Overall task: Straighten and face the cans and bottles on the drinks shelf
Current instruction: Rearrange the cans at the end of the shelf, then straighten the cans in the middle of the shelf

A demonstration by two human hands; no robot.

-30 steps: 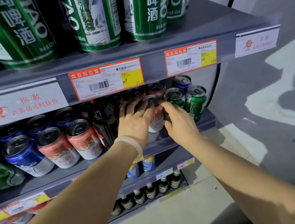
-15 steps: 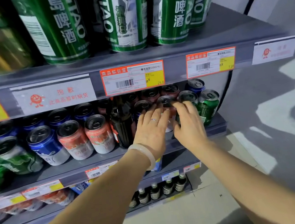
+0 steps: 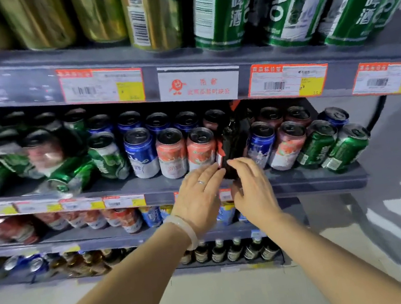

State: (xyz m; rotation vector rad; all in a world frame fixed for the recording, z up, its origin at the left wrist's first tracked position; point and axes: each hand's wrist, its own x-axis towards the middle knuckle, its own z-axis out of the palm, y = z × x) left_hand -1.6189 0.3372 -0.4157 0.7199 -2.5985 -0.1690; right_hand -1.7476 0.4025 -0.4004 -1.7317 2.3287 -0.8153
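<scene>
A dark bottle (image 3: 234, 142) with a red label stands on the middle shelf (image 3: 314, 182) among cans. My left hand (image 3: 200, 198) and my right hand (image 3: 252, 191) meet at its base, fingertips touching it from either side. Two red cans (image 3: 185, 154) and a blue can (image 3: 141, 153) stand to its left. To its right are a blue can (image 3: 260, 143), a red can (image 3: 287, 146) and two green cans (image 3: 332, 147) leaning at the shelf's right end. Whether the hands grip the bottle is unclear.
Green cans (image 3: 68, 175) lie tipped on the shelf's left part. Tall green cans (image 3: 289, 2) and gold cans (image 3: 97, 14) fill the shelf above, with price tags (image 3: 287, 79) on its front edge. Lower shelves hold more cans and small bottles (image 3: 234, 250). Grey floor lies to the right.
Both hands have left the red can further right and moved left to the dark bottle's base. The view has swung left, showing more of the shelf's left side.
</scene>
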